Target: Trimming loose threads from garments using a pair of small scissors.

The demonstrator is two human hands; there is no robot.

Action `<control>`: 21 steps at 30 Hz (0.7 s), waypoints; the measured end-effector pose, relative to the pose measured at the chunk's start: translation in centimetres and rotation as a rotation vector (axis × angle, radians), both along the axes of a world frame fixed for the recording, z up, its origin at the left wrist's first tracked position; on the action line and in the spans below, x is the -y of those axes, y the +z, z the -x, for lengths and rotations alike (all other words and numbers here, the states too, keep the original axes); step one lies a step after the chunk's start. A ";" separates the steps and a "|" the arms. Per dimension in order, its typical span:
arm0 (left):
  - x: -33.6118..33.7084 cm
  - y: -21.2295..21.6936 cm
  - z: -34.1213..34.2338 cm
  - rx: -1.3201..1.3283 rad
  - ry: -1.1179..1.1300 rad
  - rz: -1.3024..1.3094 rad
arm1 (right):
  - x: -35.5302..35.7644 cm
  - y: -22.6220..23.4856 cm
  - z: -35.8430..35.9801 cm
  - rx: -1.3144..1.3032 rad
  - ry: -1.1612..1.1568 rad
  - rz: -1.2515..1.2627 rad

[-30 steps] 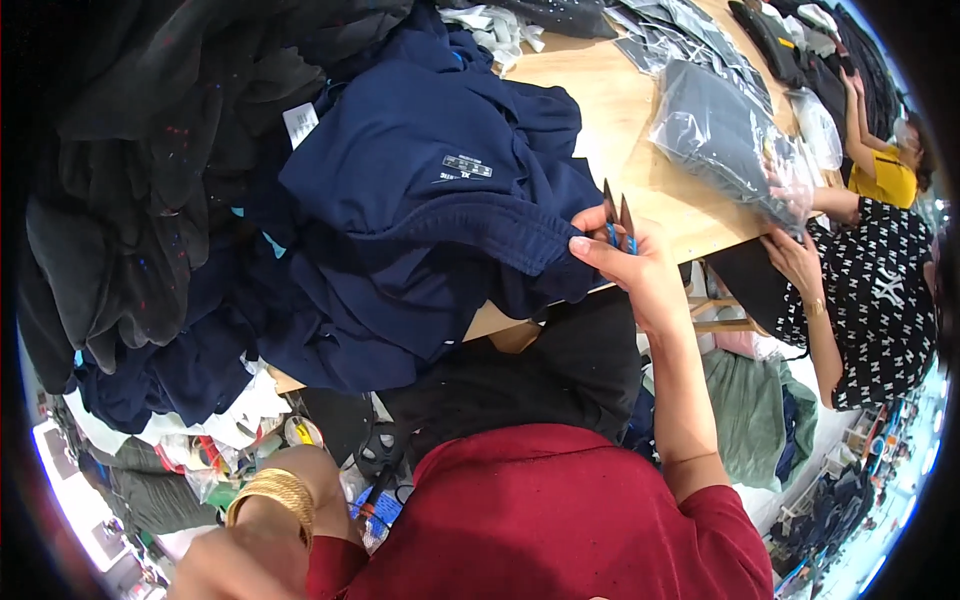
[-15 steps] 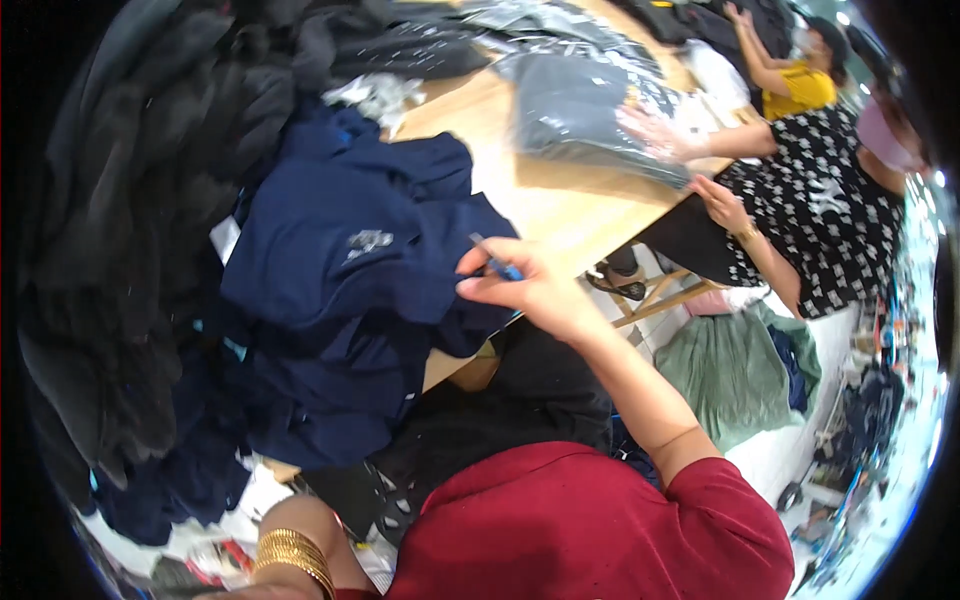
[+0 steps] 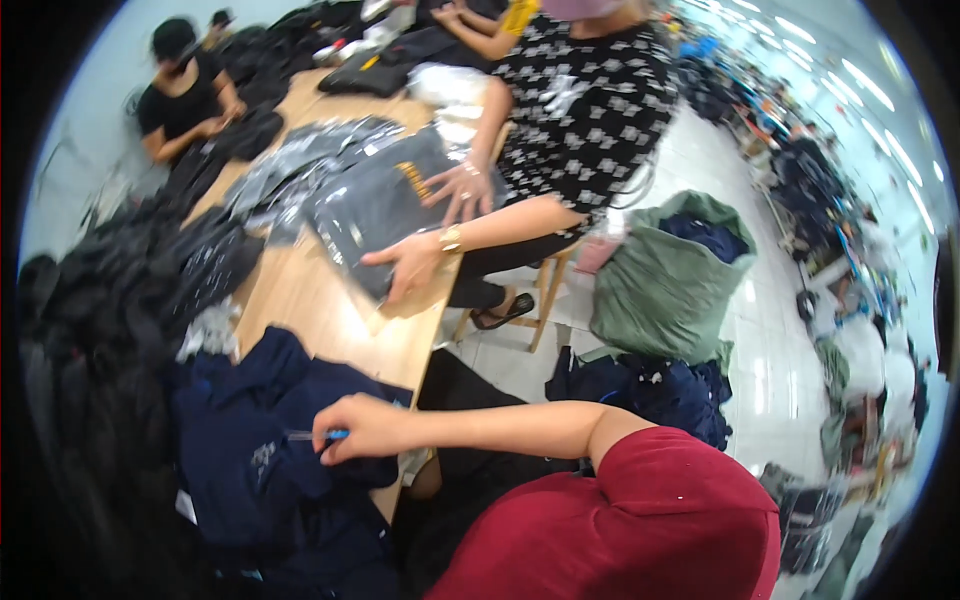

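Note:
My right hand (image 3: 352, 428) is closed around a small blue-handled tool (image 3: 338, 435) with a thin metal tip pointing left; its exact kind is too small to make out. Beneath the hand, a navy garment (image 3: 225, 490) lies rumpled at the table's near end, a small pale print (image 3: 262, 455) on its cloth. The tool's tip hovers over or rests on the fabric near that print; I cannot tell whether it touches. My left hand is out of view.
Dark garments (image 3: 90, 330) pile up on the left. Across the wooden table (image 3: 290, 290), a co-worker's hands press a dark garment in a clear bag (image 3: 370, 200). A green sack (image 3: 650, 290) of navy clothes stands on the floor at right, navy garments (image 3: 650, 390) before it.
The view has swung up and right, bringing more of the room in. My left forearm with its gold bangles has left the picture. The co-worker's hands have shifted on the bag.

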State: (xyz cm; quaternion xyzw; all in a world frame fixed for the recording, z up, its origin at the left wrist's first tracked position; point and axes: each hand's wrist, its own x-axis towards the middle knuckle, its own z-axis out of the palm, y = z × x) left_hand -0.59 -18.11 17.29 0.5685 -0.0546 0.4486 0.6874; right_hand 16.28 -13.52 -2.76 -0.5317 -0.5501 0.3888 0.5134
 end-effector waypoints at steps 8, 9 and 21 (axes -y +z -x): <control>-0.2 1.3 -2.9 -0.107 -0.024 -0.356 | 0.9 0.0 0.1 -0.004 -0.014 0.005; -0.8 1.0 -3.3 -0.028 0.018 -0.489 | 1.1 0.1 0.1 -0.001 -0.017 -0.001; -2.0 0.1 -4.4 0.093 0.151 -0.837 | 0.9 -0.8 0.9 0.013 -0.023 -0.028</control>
